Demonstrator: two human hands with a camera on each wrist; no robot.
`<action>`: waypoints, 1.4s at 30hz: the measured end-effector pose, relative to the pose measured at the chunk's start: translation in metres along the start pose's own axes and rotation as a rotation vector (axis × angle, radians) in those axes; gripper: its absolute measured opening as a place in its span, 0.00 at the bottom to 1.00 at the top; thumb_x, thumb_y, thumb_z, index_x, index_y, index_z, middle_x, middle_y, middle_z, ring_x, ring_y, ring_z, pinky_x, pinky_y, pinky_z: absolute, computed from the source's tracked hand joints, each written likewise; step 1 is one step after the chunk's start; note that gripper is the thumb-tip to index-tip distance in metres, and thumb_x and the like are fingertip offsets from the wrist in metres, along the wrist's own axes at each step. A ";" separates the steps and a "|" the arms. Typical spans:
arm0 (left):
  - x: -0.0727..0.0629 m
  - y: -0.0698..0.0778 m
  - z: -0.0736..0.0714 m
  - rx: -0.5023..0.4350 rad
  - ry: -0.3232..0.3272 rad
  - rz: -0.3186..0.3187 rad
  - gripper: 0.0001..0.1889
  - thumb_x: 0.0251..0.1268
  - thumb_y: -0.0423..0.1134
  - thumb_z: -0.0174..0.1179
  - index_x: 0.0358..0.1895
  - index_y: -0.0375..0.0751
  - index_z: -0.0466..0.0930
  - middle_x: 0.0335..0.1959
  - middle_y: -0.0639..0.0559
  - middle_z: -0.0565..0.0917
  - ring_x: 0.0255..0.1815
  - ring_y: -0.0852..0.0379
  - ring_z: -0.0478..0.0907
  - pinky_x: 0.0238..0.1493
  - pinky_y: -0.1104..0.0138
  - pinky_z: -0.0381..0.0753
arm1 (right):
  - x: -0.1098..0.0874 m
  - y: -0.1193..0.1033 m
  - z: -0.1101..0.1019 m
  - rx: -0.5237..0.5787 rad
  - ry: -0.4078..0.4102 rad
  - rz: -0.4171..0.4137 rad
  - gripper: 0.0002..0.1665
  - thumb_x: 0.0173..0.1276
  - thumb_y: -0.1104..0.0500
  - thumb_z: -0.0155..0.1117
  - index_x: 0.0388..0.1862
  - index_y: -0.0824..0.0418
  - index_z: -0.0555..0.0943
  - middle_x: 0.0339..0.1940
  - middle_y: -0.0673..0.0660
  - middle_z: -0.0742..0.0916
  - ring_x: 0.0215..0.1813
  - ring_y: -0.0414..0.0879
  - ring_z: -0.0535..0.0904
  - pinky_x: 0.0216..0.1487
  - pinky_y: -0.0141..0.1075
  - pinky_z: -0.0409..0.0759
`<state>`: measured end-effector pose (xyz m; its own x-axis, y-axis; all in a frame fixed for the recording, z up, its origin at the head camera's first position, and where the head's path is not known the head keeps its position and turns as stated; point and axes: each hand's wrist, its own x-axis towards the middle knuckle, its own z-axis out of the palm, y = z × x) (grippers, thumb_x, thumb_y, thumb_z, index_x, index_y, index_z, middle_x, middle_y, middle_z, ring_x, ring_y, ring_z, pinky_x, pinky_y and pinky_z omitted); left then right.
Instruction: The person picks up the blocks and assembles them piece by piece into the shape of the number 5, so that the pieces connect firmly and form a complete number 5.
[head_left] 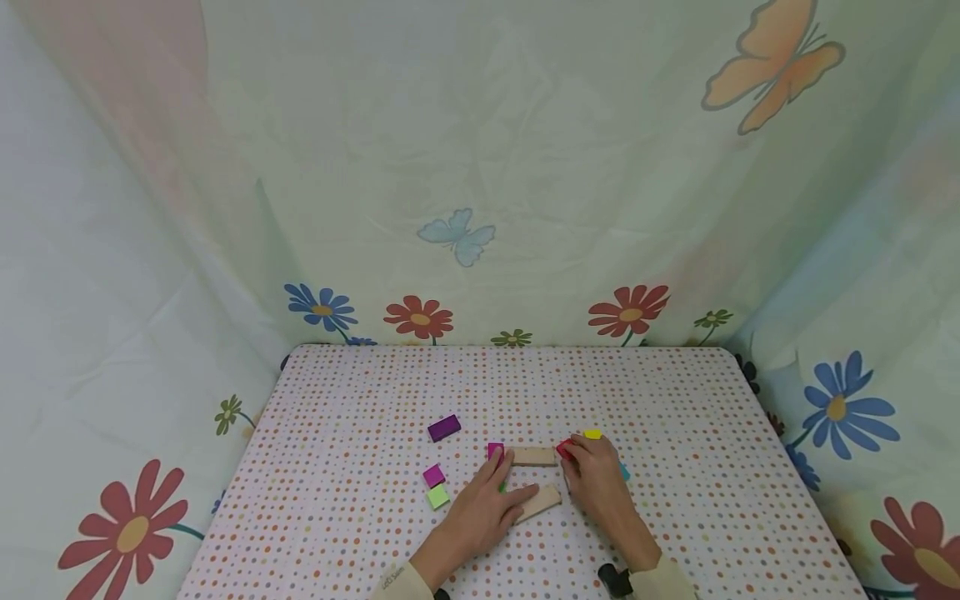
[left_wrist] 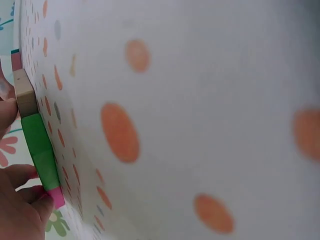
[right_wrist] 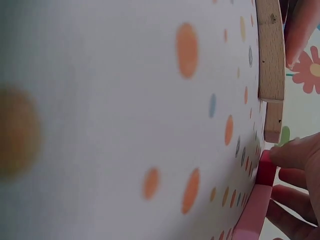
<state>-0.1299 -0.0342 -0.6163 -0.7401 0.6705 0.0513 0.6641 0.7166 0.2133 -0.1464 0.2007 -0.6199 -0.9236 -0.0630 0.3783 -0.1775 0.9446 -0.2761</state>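
Note:
My left hand (head_left: 480, 504) is spread over the left side of a loose arrangement of blocks. Its fingertips touch a magenta block (head_left: 496, 451), and its thumb lies on a wooden plank (head_left: 543, 500). Partly covered by this hand is a green block (left_wrist: 42, 150), lined up between wood and magenta in the left wrist view. My right hand (head_left: 600, 487) pinches a red block (right_wrist: 266, 169) at the right end of another wooden plank (head_left: 534, 457). A pink block (right_wrist: 252, 212) adjoins the red one in the right wrist view.
A purple block (head_left: 444, 428) lies farther back on the left. Nearer, a second magenta block (head_left: 433, 476) touches a light green block (head_left: 438, 497). Beside the right hand are a yellow block (head_left: 592, 434) and a partly hidden cyan block (head_left: 624, 472). Curtains surround the dotted table (head_left: 337, 400).

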 end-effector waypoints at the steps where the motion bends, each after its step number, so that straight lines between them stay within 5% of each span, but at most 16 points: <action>1: 0.000 0.000 0.000 -0.001 -0.003 0.006 0.22 0.86 0.51 0.49 0.76 0.69 0.73 0.85 0.35 0.61 0.88 0.37 0.56 0.84 0.53 0.67 | 0.000 0.000 0.000 -0.006 0.005 0.002 0.14 0.61 0.64 0.81 0.45 0.70 0.90 0.53 0.66 0.91 0.57 0.62 0.88 0.72 0.63 0.78; 20: -0.003 -0.003 -0.001 -0.066 -0.002 0.027 0.20 0.83 0.50 0.54 0.72 0.72 0.77 0.86 0.36 0.59 0.88 0.36 0.54 0.84 0.52 0.66 | 0.000 0.000 -0.001 0.086 -0.063 0.045 0.13 0.64 0.67 0.77 0.48 0.69 0.90 0.52 0.64 0.92 0.55 0.59 0.89 0.58 0.52 0.89; 32: -0.004 -0.002 -0.002 -0.078 -0.005 0.023 0.20 0.84 0.50 0.53 0.72 0.72 0.77 0.86 0.36 0.59 0.88 0.37 0.54 0.84 0.52 0.66 | 0.005 -0.002 -0.007 0.104 -0.199 0.024 0.13 0.69 0.72 0.70 0.51 0.67 0.89 0.59 0.61 0.91 0.63 0.58 0.88 0.78 0.54 0.75; 42: -0.002 -0.003 -0.001 -0.066 0.012 0.036 0.20 0.84 0.51 0.53 0.72 0.72 0.77 0.86 0.35 0.59 0.88 0.35 0.55 0.83 0.51 0.68 | 0.005 0.001 -0.006 0.113 -0.212 0.030 0.14 0.69 0.73 0.70 0.53 0.69 0.89 0.60 0.63 0.90 0.64 0.59 0.87 0.76 0.54 0.77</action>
<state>-0.1303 -0.0380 -0.6162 -0.7176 0.6928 0.0713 0.6818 0.6779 0.2751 -0.1493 0.2032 -0.6126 -0.9776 -0.1131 0.1775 -0.1749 0.9057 -0.3861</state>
